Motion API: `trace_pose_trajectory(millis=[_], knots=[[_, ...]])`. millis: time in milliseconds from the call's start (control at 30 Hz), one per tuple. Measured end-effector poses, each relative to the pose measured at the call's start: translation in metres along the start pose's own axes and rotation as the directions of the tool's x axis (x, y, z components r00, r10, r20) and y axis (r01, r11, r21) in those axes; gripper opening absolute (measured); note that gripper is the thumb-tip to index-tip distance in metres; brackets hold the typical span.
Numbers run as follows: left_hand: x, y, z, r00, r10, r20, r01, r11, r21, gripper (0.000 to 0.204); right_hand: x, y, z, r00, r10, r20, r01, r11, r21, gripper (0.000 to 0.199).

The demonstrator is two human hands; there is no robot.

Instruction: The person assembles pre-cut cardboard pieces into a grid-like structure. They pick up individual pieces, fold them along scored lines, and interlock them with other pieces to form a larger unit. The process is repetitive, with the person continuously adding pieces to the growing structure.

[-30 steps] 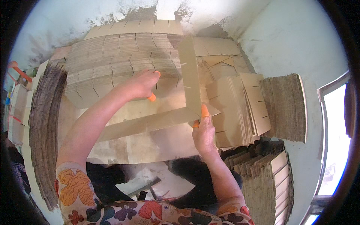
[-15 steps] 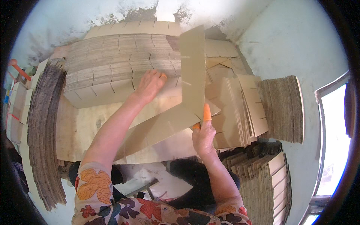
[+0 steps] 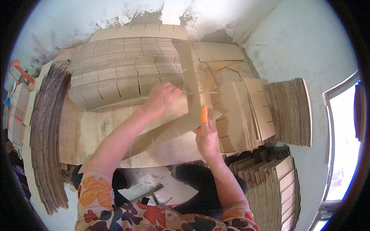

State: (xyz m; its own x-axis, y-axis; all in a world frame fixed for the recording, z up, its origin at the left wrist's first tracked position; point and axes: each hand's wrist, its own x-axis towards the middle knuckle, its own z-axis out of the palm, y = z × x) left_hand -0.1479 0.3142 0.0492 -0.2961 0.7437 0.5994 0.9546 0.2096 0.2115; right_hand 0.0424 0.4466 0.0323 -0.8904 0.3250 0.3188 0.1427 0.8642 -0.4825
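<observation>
My right hand (image 3: 207, 140), with orange finger covers on its thumb and a finger, grips slotted cardboard strips where they meet. One strip (image 3: 189, 73) stands up away from me; another strip (image 3: 158, 136) runs toward the lower left, partly under my left forearm. My left hand (image 3: 163, 98), with an orange cover on one finger, is closed at the left of the upright strip. A thin cardboard edge (image 3: 208, 92) extends from its fingertips across the upright strip, seen nearly edge-on. The fingers hide most of that piece.
Behind my left hand, rows of slotted cardboard strips (image 3: 123, 69) are stacked on the wooden board (image 3: 100, 127). More cardboard stacks stand at the left (image 3: 48, 134), right (image 3: 289, 111) and lower right (image 3: 266, 188). Loose slotted sheets (image 3: 235, 119) lean beside my right hand.
My left hand has come nearer and right from the stack, with a thin cardboard edge now at its fingertips. My right hand has shifted slightly left, and the upright strip has tilted and lowered.
</observation>
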Motion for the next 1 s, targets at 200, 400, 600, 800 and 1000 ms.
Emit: trace_pose_trajectory(millis=[200, 400, 600, 800, 1000], knots=[[-0.006, 0.024, -0.024, 0.974, -0.196, 0.118, 0.224, 0.922, -0.317, 0.018, -0.008, 0.005, 0.006, 0.998, -0.044, -0.044, 0.044, 0.999, -0.007, 0.078], [0.023, -0.017, -0.042, 0.824, -0.471, 0.315, 0.526, 0.842, -0.118, 0.036, -0.027, -0.001, 0.001, 0.999, 0.011, -0.035, -0.013, 0.999, -0.039, 0.076], [0.018, -0.047, 0.018, 0.931, -0.301, 0.205, 0.237, 0.928, 0.287, 0.024, -0.032, -0.005, -0.005, 0.998, 0.002, -0.064, -0.002, 1.0, 0.002, 0.08], [0.005, -0.053, 0.031, 0.954, -0.236, 0.184, 0.178, 0.941, 0.287, 0.011, -0.038, 0.002, -0.009, 0.999, 0.019, -0.028, -0.019, 1.0, 0.021, 0.081], [0.002, -0.051, 0.021, 0.973, -0.202, 0.114, 0.166, 0.949, 0.266, 0.009, -0.036, -0.002, -0.013, 0.999, -0.004, -0.044, 0.005, 1.0, 0.01, 0.082]])
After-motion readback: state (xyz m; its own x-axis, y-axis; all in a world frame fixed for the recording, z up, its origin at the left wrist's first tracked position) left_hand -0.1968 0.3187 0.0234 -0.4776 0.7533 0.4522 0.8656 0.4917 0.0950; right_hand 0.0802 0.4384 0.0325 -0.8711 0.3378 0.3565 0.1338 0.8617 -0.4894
